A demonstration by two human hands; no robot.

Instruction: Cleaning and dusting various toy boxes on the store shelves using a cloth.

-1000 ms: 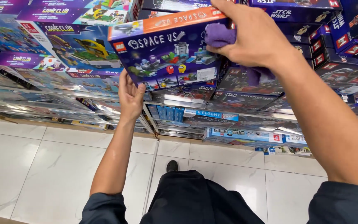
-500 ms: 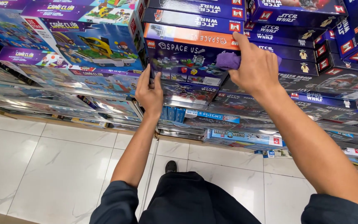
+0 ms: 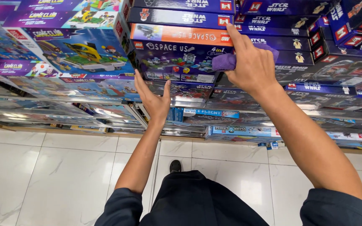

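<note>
Toy box (image 3: 177, 58): dark blue, orange top edge. Cloth (image 3: 225, 62): purple. Floor tiles (image 3: 42, 175): white, marbled. Sleeves (image 3: 336, 209): dark navy.

The space-themed box (image 3: 177, 56) looks like glossy printed cardboard, as do the stacked toy boxes (image 3: 63, 50) beside it (the lower ones wrapped in shiny clear film). The purple cloth (image 3: 225, 62) is soft, matt fabric. The floor tiles (image 3: 55, 175) are polished, marbled white

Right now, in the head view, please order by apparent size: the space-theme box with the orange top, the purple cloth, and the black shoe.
1. space-theme box, clearly the largest.
2. purple cloth, partly hidden under the right hand.
3. black shoe, smallest, but farther from the camera and mostly hidden, so unsure.
</note>
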